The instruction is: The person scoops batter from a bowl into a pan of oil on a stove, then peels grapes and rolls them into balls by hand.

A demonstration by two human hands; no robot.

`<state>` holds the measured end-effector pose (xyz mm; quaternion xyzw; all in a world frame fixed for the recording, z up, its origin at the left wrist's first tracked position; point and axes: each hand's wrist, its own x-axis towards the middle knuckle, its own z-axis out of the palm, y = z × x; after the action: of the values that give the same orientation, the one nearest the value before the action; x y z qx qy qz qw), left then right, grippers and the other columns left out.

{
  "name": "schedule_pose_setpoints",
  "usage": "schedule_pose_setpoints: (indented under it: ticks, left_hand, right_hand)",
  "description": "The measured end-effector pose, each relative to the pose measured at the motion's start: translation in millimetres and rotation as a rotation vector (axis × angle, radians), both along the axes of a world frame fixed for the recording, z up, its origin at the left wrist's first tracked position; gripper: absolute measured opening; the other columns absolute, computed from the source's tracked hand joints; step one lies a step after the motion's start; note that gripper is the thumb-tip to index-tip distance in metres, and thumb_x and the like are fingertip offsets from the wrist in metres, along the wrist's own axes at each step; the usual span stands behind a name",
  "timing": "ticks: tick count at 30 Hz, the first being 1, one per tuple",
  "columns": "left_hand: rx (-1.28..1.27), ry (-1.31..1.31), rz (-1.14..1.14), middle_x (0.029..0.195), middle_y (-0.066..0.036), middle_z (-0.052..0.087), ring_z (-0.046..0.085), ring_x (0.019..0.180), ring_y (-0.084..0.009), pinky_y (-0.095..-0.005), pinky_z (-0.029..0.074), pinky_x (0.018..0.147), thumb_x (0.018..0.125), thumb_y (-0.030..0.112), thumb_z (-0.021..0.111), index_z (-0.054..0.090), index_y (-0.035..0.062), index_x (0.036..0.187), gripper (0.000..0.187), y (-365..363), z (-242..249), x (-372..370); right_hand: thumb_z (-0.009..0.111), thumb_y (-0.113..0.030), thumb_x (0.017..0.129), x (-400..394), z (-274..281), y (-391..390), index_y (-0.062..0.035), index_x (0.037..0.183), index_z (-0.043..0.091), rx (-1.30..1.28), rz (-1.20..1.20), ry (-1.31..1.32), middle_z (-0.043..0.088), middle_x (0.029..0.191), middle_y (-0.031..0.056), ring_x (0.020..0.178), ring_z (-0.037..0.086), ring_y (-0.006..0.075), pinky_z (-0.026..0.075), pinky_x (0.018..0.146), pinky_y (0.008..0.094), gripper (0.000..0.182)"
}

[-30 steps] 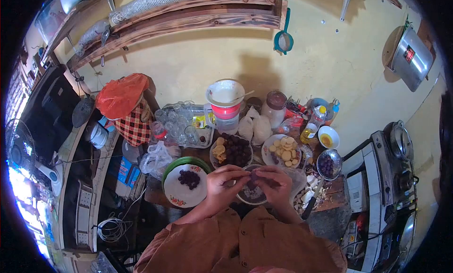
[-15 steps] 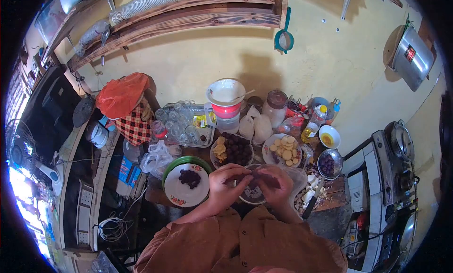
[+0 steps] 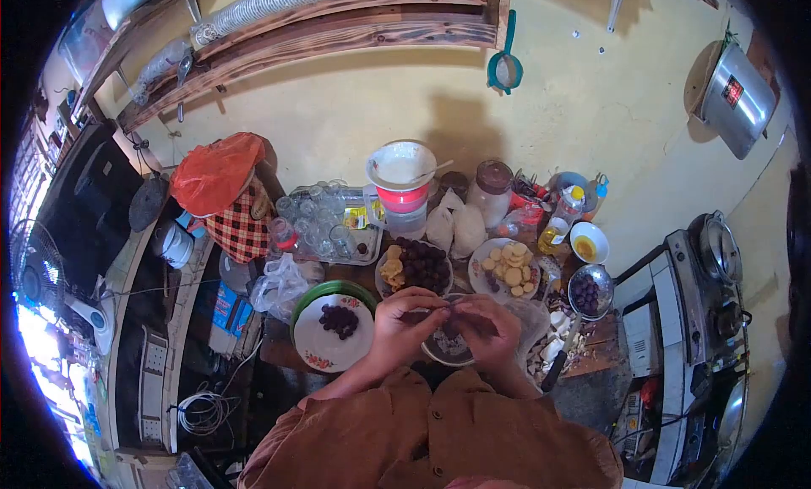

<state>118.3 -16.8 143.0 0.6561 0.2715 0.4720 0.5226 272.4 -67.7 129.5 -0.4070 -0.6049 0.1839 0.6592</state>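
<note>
My left hand point(image 3: 407, 322) and my right hand point(image 3: 488, 330) meet over a bowl point(image 3: 448, 351) holding something whitish and dark. The fingers of both are pinched together around something dark, too small and shaded to make out. Left of them, a floral plate point(image 3: 318, 349) on a green rim bears a small heap of dark purple pieces point(image 3: 340, 321). Just beyond my hands stands a plate with dark purple balls point(image 3: 425, 265) and yellowish pieces point(image 3: 392, 267). A plate of pale round slices point(image 3: 514, 276) lies behind my right hand.
A knife point(image 3: 557, 362) lies among white peelings point(image 3: 559, 330) on the right. Nearby are a metal strainer of purple balls point(image 3: 589, 293) and a small bowl of yellow liquid point(image 3: 589, 244). Behind stand a tray of glasses point(image 3: 325, 227), a jar point(image 3: 492, 193) and a stacked container point(image 3: 403, 197).
Both hands stay together over the bowl, with only slight finger movement. The view has shifted a little.
</note>
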Motion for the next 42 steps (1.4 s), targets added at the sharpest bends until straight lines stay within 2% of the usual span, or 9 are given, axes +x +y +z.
schedule_pose_setpoints:
  ticks: [4,7,9,12,16,21,28,32,42]
  left_hand:
    - [0.105,0.082,-0.005,0.099,-0.010,0.059,0.060,0.087,-0.0163,-0.0255,0.051,0.073,0.076,-0.005,0.065,0.064,-0.0010,0.091,0.015,5.8,-7.1,-0.8]
    - [-0.196,-0.119,0.033,0.100,-0.011,0.058,0.060,0.085,-0.0160,-0.0262,0.051,0.073,0.075,-0.004,0.066,0.064,-0.0011,0.089,0.015,5.3,-7.6,2.2]
    - [0.189,-0.053,0.003,0.100,-0.011,0.058,0.060,0.085,-0.0162,-0.0265,0.052,0.074,0.074,-0.005,0.067,0.065,-0.0014,0.090,0.016,10.3,-7.8,-1.4]
    - [0.160,-0.008,-0.115,0.100,-0.011,0.059,0.061,0.086,-0.0168,-0.0263,0.053,0.074,0.073,-0.007,0.067,0.065,-0.0015,0.092,0.020,0.9,10.0,-3.3]
    - [0.134,0.008,-0.021,0.098,-0.011,0.059,0.062,0.087,-0.0175,-0.0262,0.054,0.074,0.070,-0.007,0.070,0.065,-0.0015,0.092,0.023,-3.1,8.0,-2.0]
    - [0.309,0.067,0.018,0.092,-0.012,0.063,0.064,0.081,-0.0159,-0.0268,0.056,0.068,0.072,-0.006,0.069,0.067,-0.0013,0.091,0.019,1.0,10.1,-3.9]
    - [0.266,0.073,0.038,0.088,-0.011,0.065,0.063,0.077,-0.0170,-0.0263,0.052,0.066,0.067,-0.004,0.073,0.067,0.0022,0.088,0.023,1.4,4.8,-4.4]
    - [0.246,0.020,0.037,0.088,-0.012,0.065,0.064,0.076,-0.0171,-0.0265,0.052,0.067,0.068,-0.005,0.072,0.067,0.0028,0.089,0.024,2.0,6.2,-1.7]
    - [0.223,0.095,0.079,0.087,-0.012,0.066,0.065,0.079,-0.0181,-0.0275,0.053,0.068,0.068,-0.005,0.072,0.069,0.0019,0.083,0.017,-6.4,11.4,-2.3]
  right_hand:
    - [0.069,0.008,0.070,-0.8,2.0,-1.2,0.0005,0.095,0.062,-0.081,0.048,0.111,0.064,0.095,0.0127,0.086,0.064,0.0183,0.052,0.072,0.0270,0.027]
    - [0.069,0.007,0.071,-1.1,4.4,-3.8,0.0009,0.096,0.063,-0.278,0.122,0.363,0.064,0.096,0.0113,0.088,0.063,0.0176,0.052,0.076,0.0280,0.027]
    - [0.069,0.007,0.071,3.6,-3.8,-3.1,0.0013,0.097,0.063,-0.268,0.121,0.332,0.063,0.098,0.0114,0.089,0.063,0.0181,0.051,0.078,0.0287,0.027]
    - [0.069,0.006,0.071,5.3,-18.8,2.1,0.0018,0.096,0.064,-0.219,0.182,0.356,0.063,0.101,0.0120,0.092,0.061,0.0189,0.050,0.080,0.0293,0.026]
    - [0.069,0.006,0.071,4.8,-13.8,2.3,0.0013,0.096,0.066,-0.232,0.280,0.432,0.062,0.105,0.0124,0.095,0.060,0.0195,0.050,0.081,0.0285,0.025]
    - [0.069,0.006,0.070,9.6,-7.2,-1.1,0.0000,0.096,0.067,-0.273,0.220,0.321,0.062,0.103,0.0117,0.095,0.060,0.0200,0.050,0.081,0.0284,0.026]
    - [0.069,0.006,0.070,11.7,-2.9,0.0,-0.0002,0.095,0.068,-0.147,0.187,0.086,0.063,0.102,0.0126,0.092,0.061,0.0189,0.051,0.078,0.0267,0.026]
    - [0.068,0.007,0.071,8.7,-3.4,-2.5,-0.0003,0.096,0.067,-0.274,0.246,0.291,0.063,0.103,0.0133,0.092,0.061,0.0181,0.052,0.078,0.0268,0.026]
    - [0.071,0.006,0.067,10.9,-0.7,-2.4,0.0006,0.089,0.069,-0.080,0.139,0.066,0.066,0.095,0.0128,0.088,0.064,0.0212,0.051,0.077,0.0289,0.023]
